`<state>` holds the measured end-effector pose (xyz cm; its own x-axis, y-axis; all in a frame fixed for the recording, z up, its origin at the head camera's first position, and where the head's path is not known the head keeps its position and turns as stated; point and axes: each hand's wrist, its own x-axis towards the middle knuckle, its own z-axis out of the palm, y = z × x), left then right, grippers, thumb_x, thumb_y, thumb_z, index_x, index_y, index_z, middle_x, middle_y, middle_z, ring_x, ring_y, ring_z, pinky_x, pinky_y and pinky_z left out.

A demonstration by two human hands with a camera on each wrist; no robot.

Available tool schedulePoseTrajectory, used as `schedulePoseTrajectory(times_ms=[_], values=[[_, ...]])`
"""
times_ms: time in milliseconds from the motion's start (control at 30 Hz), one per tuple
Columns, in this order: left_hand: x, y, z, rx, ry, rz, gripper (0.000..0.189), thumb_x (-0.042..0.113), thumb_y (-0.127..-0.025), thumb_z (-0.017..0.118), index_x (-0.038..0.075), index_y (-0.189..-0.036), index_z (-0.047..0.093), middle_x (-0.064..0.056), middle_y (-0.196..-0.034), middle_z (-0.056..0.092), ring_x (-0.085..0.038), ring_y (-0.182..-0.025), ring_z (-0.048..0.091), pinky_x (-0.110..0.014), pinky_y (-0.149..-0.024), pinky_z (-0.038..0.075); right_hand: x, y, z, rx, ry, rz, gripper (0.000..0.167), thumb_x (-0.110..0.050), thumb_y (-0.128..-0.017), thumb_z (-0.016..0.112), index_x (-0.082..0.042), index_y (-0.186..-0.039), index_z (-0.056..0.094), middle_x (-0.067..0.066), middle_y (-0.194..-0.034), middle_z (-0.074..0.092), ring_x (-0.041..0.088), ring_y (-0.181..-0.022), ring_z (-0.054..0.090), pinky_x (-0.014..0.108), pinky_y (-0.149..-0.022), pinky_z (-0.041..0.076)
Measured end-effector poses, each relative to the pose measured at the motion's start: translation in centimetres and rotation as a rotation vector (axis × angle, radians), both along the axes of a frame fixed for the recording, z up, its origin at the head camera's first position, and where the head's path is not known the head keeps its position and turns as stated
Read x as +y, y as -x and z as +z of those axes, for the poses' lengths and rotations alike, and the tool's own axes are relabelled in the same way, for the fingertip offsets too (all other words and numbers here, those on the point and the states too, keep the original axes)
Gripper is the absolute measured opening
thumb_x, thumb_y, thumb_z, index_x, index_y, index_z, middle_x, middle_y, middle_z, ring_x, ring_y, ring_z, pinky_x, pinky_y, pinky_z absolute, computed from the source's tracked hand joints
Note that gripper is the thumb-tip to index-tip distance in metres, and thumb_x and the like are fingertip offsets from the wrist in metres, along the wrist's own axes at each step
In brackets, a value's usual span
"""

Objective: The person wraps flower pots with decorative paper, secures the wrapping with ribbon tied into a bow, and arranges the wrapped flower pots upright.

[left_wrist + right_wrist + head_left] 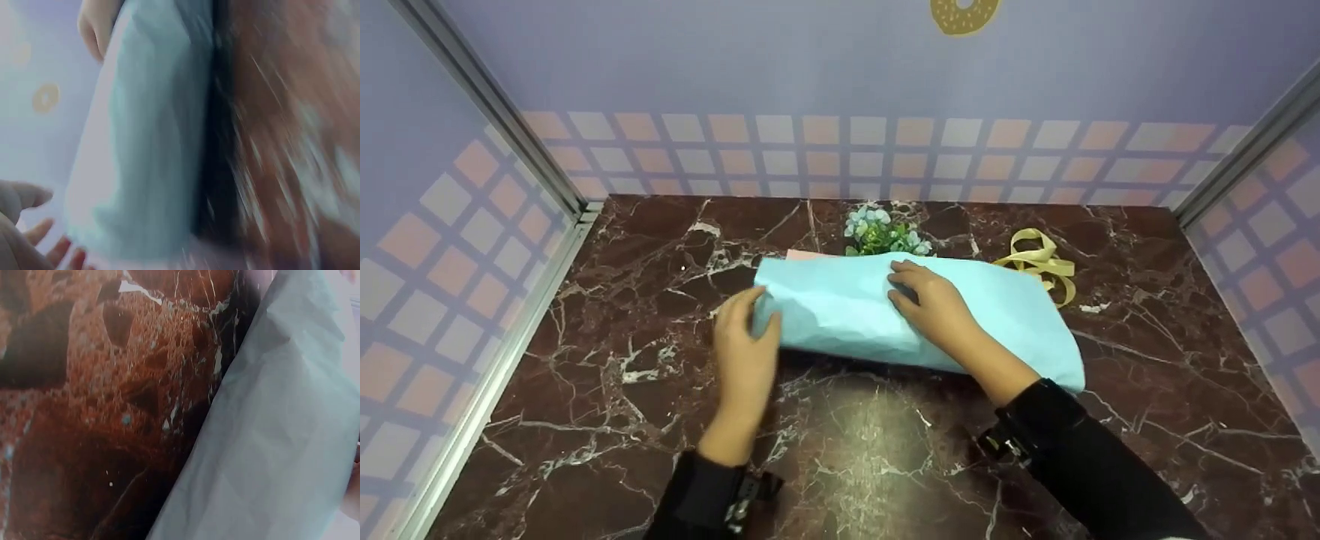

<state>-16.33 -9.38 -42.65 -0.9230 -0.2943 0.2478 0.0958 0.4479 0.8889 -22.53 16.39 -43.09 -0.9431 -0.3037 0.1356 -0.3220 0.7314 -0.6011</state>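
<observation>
A bundle of light blue wrapping paper (840,319) lies across the marbled table in the head view, its surface creased and its right end flaring out. Whatever is inside it is hidden. My right hand (936,306) rests on top of the paper near its middle, fingers slightly bent against it. At the left end is my left hand (744,341), thumb and fingers spread apart around the paper's edge. The left wrist view has the left fingers (59,252) loosely spread beside the end of the paper (149,140). Paper (275,422) fills much of the right wrist view.
Behind the paper stand artificial flowers (883,232) in pale blue with green leaves. A pink edge (804,255) shows at the back left of the paper. Curled yellow ribbon (1039,261) lies at the back right. Tiled-pattern panels (829,150) enclose the table (607,420).
</observation>
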Motion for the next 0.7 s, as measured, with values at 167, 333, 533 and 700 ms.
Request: schedulePoseTrajectory(times_ms=[167,333,533,700], values=[[4.9,0.2,2.0,0.155,0.224,-0.030,0.049,0.006,-0.089,0.066,0.006,-0.136,0.053,-0.005,-0.155,0.032,-0.030,-0.142,0.022,-0.047,-0.116,0.017,-0.1,-0.5,-0.1,0.014,-0.007,0.030,0.036,-0.021,-0.099,0.058,0.000,-0.129,0.061,0.008,-0.146,0.047,0.026,-0.139,0.036,0.040,-0.116,0.021],[9.0,1.1,2.2,0.044,0.340,-0.258,0.042,0.006,-0.097,0.053,0.004,-0.139,0.051,-0.005,-0.157,0.028,-0.031,-0.146,0.014,-0.047,-0.117,0.011,-0.5,-0.8,-0.1,0.038,-0.040,0.039,0.038,-0.020,-0.099,0.058,0.000,-0.131,0.059,0.010,-0.147,0.045,0.028,-0.140,0.034,0.043,-0.116,0.021],[11.0,3.6,0.7,-0.197,0.450,-0.420,0.044,0.007,-0.104,0.041,-0.001,-0.147,0.038,-0.018,-0.155,0.030,-0.035,-0.143,0.022,-0.043,-0.117,0.019,-1.0,-1.0,0.0,0.037,-0.087,0.063,0.041,-0.023,-0.101,0.055,-0.001,-0.136,0.055,0.010,-0.150,0.041,0.028,-0.142,0.030,0.045,-0.115,0.024],[11.0,5.4,-0.5,-0.302,0.372,-0.405,0.049,0.020,-0.105,0.043,-0.003,-0.147,0.036,-0.022,-0.150,0.036,-0.035,-0.136,0.037,-0.044,-0.111,0.032,-0.6,-0.9,-0.1,0.007,-0.006,0.040,0.038,-0.022,-0.101,0.056,-0.002,-0.133,0.059,0.009,-0.150,0.041,0.026,-0.141,0.031,0.044,-0.114,0.027]])
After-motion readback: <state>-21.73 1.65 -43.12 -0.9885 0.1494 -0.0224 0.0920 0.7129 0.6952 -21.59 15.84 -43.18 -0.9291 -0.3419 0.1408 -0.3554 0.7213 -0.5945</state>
